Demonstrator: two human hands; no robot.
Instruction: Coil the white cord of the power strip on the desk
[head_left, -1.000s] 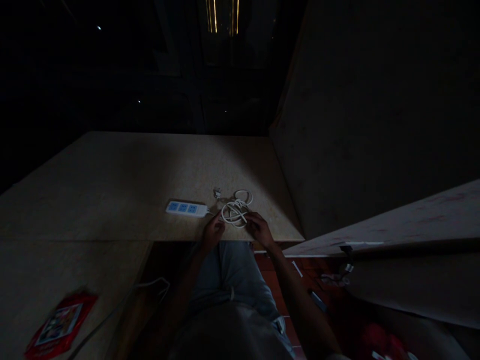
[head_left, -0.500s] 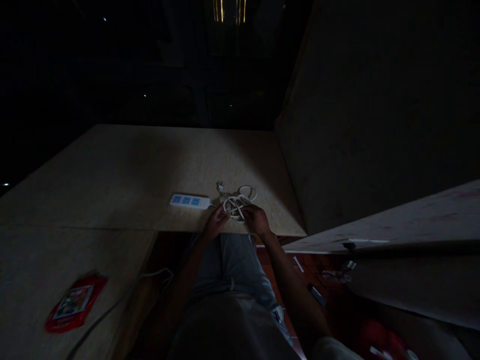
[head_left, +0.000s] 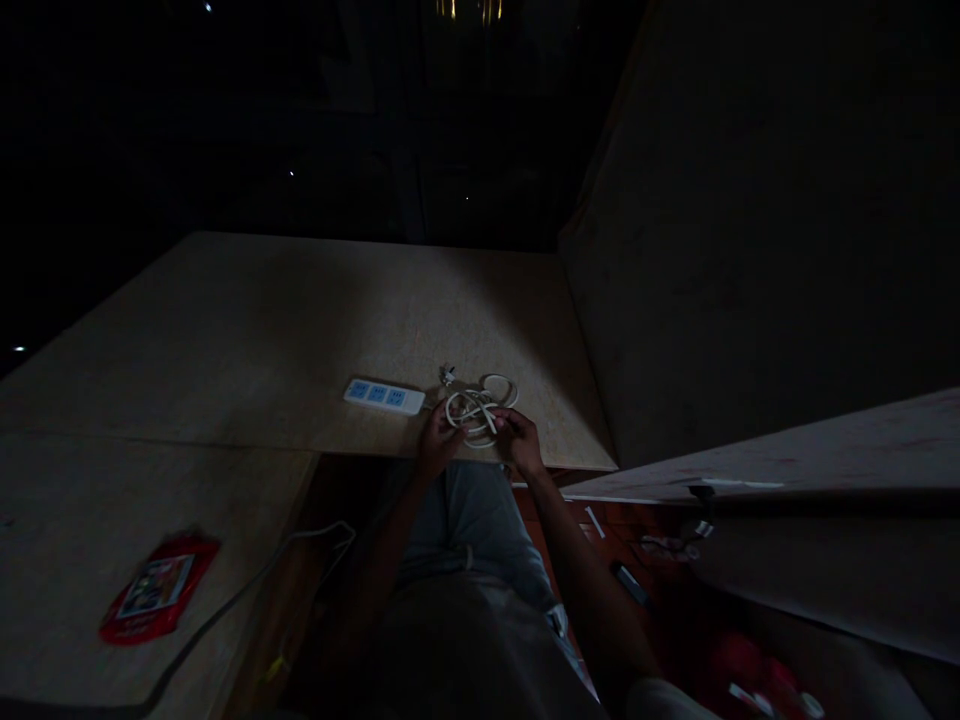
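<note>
A white power strip [head_left: 385,396] with blue sockets lies on the table, just left of my hands. Its white cord [head_left: 480,410] is bunched in loose loops near the table's front edge. My left hand [head_left: 439,438] is closed on the left side of the loops, thumb and fingers around the cord. On the right side, my right hand [head_left: 519,440] pinches a strand of the same cord. The plug [head_left: 448,374] rests on the table behind the loops.
A red packet [head_left: 160,588] lies on the lower left tabletop [head_left: 60,530], with a grey cable [head_left: 225,612] running beside it. A dark wall or panel [head_left: 750,250] rises at the right. On the reddish floor sits a dark oblong object [head_left: 630,583].
My right hand has shifted slightly right, drawing a strand of the cord, and the loops have loosened a little. My left hand still holds its side. The view has tilted slightly.
</note>
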